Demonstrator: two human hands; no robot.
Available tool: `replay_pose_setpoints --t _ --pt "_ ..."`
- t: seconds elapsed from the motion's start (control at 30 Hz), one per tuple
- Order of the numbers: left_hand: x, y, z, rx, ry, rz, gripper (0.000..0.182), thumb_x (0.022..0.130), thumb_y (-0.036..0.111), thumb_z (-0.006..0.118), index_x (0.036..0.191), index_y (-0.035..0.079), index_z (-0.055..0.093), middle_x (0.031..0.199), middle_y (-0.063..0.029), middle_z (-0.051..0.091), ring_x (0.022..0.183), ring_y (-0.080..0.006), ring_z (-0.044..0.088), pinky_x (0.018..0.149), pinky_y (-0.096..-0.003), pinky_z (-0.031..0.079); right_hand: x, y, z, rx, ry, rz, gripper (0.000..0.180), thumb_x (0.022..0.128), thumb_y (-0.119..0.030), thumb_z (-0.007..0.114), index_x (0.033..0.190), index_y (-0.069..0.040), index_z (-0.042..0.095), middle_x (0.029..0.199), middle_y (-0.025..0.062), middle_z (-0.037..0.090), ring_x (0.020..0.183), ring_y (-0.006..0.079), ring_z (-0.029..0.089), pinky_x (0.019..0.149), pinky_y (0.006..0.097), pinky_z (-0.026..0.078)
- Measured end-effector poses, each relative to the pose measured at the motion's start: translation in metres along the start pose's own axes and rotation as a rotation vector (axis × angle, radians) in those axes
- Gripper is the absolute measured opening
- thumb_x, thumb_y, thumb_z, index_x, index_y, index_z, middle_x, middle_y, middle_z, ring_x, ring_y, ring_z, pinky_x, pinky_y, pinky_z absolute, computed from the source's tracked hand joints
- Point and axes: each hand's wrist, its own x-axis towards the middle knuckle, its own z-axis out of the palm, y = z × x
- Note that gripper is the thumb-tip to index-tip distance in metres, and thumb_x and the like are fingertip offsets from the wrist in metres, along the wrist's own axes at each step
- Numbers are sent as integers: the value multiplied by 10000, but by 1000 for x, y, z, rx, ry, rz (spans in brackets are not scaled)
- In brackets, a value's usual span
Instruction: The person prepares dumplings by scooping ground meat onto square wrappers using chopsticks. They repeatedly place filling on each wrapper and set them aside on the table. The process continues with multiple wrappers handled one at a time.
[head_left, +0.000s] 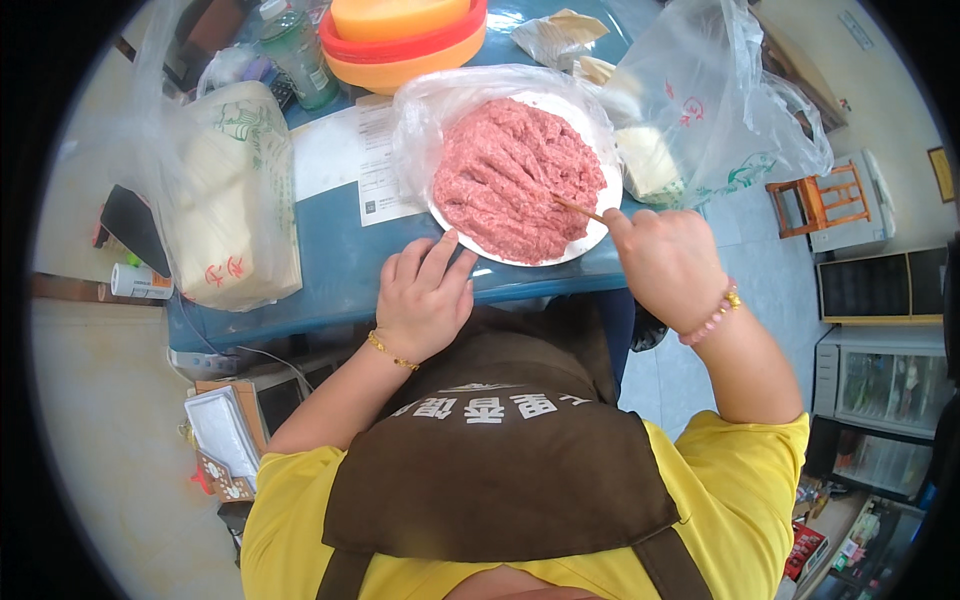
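A large mound of raw minced meat (510, 180) lies on a round white plate (611, 187), with a clear plastic bag (420, 112) bunched along the plate's far and left rim. My right hand (664, 259) is closed around a thin brown stick (581, 208), perhaps a chopstick, whose tip touches the mince on its right side. At the plate's near left rim rests my left hand (427, 289), fingers spread, fingertips at the edge and holding nothing.
On the blue table (337, 277), a plastic bag of pale wrappers (225, 202) stands left. Behind are stacked orange and red basins (409, 45) and a green-tinted bottle (300, 56). A printed paper (379, 165) lies left of the plate; another plastic bag (697, 105) stands right.
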Motion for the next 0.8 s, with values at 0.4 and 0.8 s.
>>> replay_pose_setpoints --t 0.4,0.8 --pt "2 1 1 5 16 5 359 728 151 687 1085 122 678 1262 -66 566 1084 -265 532 903 -404 418 -18 55 14 583 48 235 181 872 -77 584 991 -26 712 737 132 668 652 233 652 601 338 499" --pt "0 1 1 2 15 1 363 734 148 687 1096 121 676 1260 -66 565 1079 -274 534 900 -404 427 -8 43 38 932 -273 387 222 913 -138 579 1007 32 686 757 178 627 684 245 597 664 345 483"
